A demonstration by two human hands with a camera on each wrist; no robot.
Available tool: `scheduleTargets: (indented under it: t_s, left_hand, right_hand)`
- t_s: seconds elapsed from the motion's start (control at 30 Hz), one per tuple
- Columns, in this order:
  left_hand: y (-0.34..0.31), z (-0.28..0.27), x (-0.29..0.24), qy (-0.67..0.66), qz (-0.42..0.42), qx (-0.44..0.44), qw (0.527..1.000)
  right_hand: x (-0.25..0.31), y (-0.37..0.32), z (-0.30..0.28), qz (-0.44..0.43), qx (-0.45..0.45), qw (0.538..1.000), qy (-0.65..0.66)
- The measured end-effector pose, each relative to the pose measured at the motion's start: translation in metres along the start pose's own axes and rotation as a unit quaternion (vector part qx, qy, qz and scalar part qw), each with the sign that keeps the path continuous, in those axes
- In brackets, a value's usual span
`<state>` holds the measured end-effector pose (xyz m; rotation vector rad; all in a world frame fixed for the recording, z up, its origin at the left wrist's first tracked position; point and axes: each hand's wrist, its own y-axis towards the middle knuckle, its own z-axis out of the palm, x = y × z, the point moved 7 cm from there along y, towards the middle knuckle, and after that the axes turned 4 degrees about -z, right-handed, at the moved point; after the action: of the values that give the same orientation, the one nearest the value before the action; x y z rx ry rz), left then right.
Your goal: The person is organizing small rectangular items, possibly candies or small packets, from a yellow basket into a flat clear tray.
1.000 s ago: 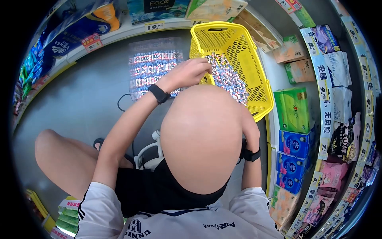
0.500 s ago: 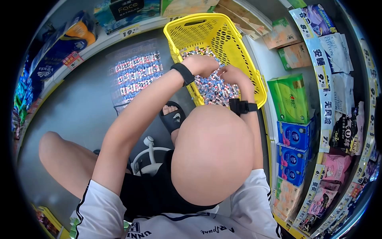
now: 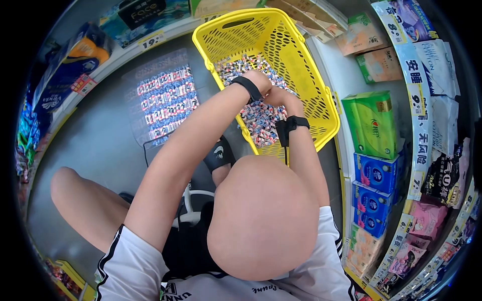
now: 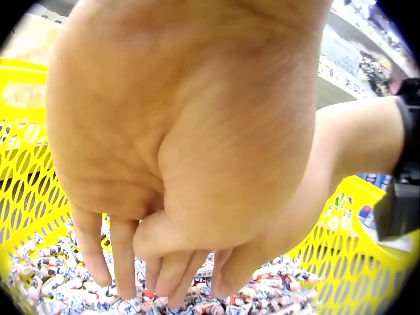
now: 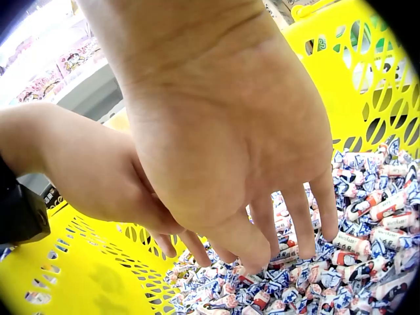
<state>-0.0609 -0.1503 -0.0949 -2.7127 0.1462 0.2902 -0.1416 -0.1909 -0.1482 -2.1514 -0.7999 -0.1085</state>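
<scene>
A yellow plastic basket (image 3: pixel 202 45) stands on the floor, its bottom covered with small blue, white and red wrapped candies (image 3: pixel 253 118). Both hands hang inside it, close together. In the left wrist view my left hand (image 4: pixel 157 289) points its fingers down, the tips dipping among the candies (image 4: pixel 46 279), with the thumb lying across the palm. My right hand (image 5: pixel 275 243) hovers just above the candies (image 5: pixel 367 262) with relaxed, nearly straight fingers and holds nothing. The left hand (image 5: pixel 98 177) touches it from the side. Seen from the head camera, the left hand (image 3: pixel 262 81) and right hand (image 3: pixel 282 96) meet mid-basket.
A clear pack of the same candies (image 3: pixel 163 100) lies on the grey floor left of the basket. Shelves of tissue packs (image 3: pixel 369 125) and blue boxes (image 3: pixel 374 175) line the right side. A white stool (image 3: pixel 193 200) and a sandalled foot (image 3: pixel 218 153) sit under the person.
The left hand moved from the basket's rim down into the candies. The right hand came up from beside the body into the basket and now meets the left.
</scene>
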Motion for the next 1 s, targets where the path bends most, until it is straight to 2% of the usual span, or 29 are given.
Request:
scheduleTargets:
  t_s: [0.1, 0.17, 0.5, 0.57, 0.6, 0.67, 0.7, 0.77, 0.8, 0.87, 0.9, 0.93, 1.0]
  left_hand:
    - [-0.001, 0.0, -0.001, 0.021, 0.003, 0.001, 1.0]
    - [0.002, 0.001, -0.002, 0.029, 0.02, -0.012, 0.999]
    - [0.011, 0.006, 0.006, -0.007, -0.031, 0.037, 0.999]
    - [0.008, 0.005, 0.006, 0.013, -0.033, 0.058, 0.998]
    - [0.005, 0.003, 0.006, 0.014, -0.033, 0.058, 0.998]
    - [0.001, -0.001, 0.001, -0.003, -0.015, 0.065, 0.998]
    - [0.002, 0.0, -0.001, -0.003, -0.015, 0.064, 0.998]
    - [0.003, -0.001, 0.001, -0.072, -0.072, 0.045, 0.994]
    - [0.004, 0.003, 0.004, -0.072, -0.074, 0.043, 0.994]
    - [0.004, 0.008, 0.002, -0.042, -0.032, 0.041, 0.998]
    - [0.003, 0.009, 0.002, -0.008, -0.04, 0.077, 0.996]
    - [-0.001, 0.006, 0.002, -0.009, -0.042, 0.075, 0.996]
    - [-0.007, 0.004, 0.003, -0.049, -0.019, 0.087, 0.995]
  right_hand:
    - [0.0, -0.001, 0.005, 0.006, 0.007, 1.0, -0.024]
    - [-0.001, 0.0, 0.004, 0.002, -0.022, 1.0, 0.021]
    - [-0.013, 0.011, 0.011, -0.036, -0.037, 0.998, 0.042]
    - [-0.01, 0.01, 0.008, -0.09, -0.052, 0.994, 0.046]
    - [-0.01, 0.007, 0.006, -0.09, -0.053, 0.993, 0.046]
    - [-0.011, -0.002, -0.003, -0.081, -0.086, 0.985, 0.129]
    - [-0.016, -0.001, -0.003, -0.081, -0.086, 0.985, 0.128]
    - [-0.021, 0.001, -0.008, -0.102, -0.127, 0.975, 0.151]
    - [-0.014, -0.007, -0.012, -0.104, -0.128, 0.975, 0.15]
    - [-0.005, -0.034, -0.03, -0.08, -0.197, 0.963, 0.165]
    - [-0.006, -0.034, -0.031, -0.082, -0.198, 0.963, 0.163]
    - [-0.006, -0.036, -0.032, -0.097, -0.203, 0.956, 0.188]
    - [-0.001, -0.04, -0.035, -0.115, -0.208, 0.948, 0.21]
